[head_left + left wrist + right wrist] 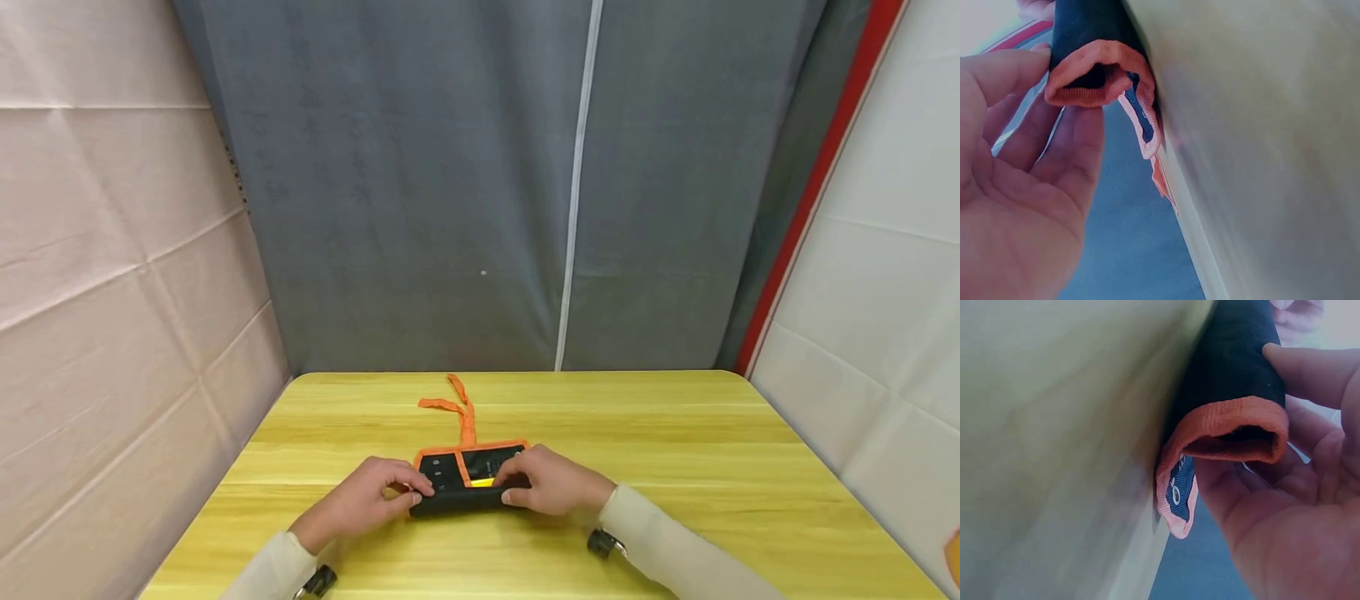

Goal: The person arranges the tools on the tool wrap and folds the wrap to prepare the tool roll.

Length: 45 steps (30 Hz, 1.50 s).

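Note:
A black fabric tool roll (467,501) with orange edging lies on the table, its near part rolled into a tube and its far part flat with pale printed marks. At the left end, my left hand (365,498) pinches the tube between thumb and fingers. My right hand (558,483) grips the right end the same way. Both wrist views show the tube's open end, the left one (1094,25) and the right one (1235,369), folded over with a hollow inside. A bit of something yellow (482,482) shows by the right fingers; its kind is hidden.
Two orange tie straps (468,425) stretch from the roll's far edge across the wood-grain table (675,450). A grey curtain (420,208) hangs behind the table. Pale cloth walls stand at the left (135,208) and right (885,275).

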### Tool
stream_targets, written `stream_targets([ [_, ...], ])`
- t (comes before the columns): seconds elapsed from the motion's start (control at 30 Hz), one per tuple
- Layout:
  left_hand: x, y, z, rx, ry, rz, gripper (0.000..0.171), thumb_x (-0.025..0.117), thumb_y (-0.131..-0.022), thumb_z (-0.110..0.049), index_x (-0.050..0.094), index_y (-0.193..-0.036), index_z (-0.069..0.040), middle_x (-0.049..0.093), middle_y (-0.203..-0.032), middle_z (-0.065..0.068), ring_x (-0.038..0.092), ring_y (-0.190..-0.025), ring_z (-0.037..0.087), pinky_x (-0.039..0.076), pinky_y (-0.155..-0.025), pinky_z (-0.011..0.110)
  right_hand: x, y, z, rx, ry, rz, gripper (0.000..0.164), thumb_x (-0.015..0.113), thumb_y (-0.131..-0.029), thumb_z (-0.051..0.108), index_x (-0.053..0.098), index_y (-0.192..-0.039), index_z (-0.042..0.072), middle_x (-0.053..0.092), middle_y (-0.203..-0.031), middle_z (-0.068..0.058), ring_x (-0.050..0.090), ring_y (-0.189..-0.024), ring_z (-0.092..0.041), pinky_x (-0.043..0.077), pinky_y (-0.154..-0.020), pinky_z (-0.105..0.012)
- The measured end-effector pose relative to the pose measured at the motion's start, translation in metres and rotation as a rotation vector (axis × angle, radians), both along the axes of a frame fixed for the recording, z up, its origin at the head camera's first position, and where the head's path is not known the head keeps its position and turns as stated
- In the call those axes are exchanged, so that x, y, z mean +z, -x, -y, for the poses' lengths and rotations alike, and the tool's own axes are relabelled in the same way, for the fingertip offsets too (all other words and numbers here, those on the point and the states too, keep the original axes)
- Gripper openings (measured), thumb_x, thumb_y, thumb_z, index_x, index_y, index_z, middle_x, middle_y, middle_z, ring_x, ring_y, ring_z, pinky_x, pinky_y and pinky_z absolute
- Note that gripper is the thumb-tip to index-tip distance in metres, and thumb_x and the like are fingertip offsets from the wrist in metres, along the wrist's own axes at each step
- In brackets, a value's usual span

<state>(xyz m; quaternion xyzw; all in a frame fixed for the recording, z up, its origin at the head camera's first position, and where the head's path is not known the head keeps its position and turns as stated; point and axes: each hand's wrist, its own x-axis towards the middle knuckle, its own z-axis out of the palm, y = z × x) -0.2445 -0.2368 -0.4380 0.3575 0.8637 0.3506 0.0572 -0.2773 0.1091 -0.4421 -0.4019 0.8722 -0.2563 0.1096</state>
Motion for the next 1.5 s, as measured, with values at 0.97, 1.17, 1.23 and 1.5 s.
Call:
stream_targets([
  [0.97,-0.003,0.023,-0.006,0.097,0.215,-0.063,0.048,0.09,-0.085,-0.023,0.075,-0.13,-0.028,0.071,-0.134,-0.006,0.066,-0.126,0.022,0.057,-0.104,0.045,0.003,0.012,0.007,-0.039,0.032,0.044,0.018,0.069,-0.104,0.026,0.079,-0.117,0.019,0.077,-0.109,0.012,0.064,-0.091,0.002,0.056,-0.086,-0.024],
  [1.17,-0.001,0.026,-0.007,0.112,0.229,-0.051,0.046,0.089,-0.087,-0.023,0.075,-0.131,-0.028,0.072,-0.134,-0.003,0.067,-0.124,0.021,0.057,-0.103,0.044,0.004,0.014,0.007,-0.082,0.114,0.067,0.012,0.071,-0.103,0.025,0.077,-0.113,0.022,0.072,-0.097,0.016,0.061,-0.08,0.0,0.054,-0.078,-0.024],
  [1.23,-0.001,0.026,-0.007,0.115,0.229,-0.038,0.045,0.088,-0.088,-0.024,0.075,-0.131,-0.028,0.072,-0.133,-0.003,0.067,-0.122,0.02,0.058,-0.102,0.042,0.005,0.013,0.008,-0.092,0.132,0.041,0.01,0.072,-0.102,0.023,0.077,-0.111,0.022,0.072,-0.096,0.015,0.062,-0.082,0.0,0.055,-0.079,-0.025],
  [1.5,-0.001,0.028,-0.009,0.086,0.231,-0.037,0.042,0.082,-0.094,-0.029,0.073,-0.135,-0.026,0.067,-0.13,-0.009,0.062,-0.108,0.009,0.056,-0.091,0.031,0.011,0.0,0.012,-0.049,0.057,-0.238,0.024,0.067,-0.1,0.008,0.08,-0.118,0.019,0.074,-0.114,0.007,0.069,-0.108,-0.009,0.059,-0.098,-0.035],
])
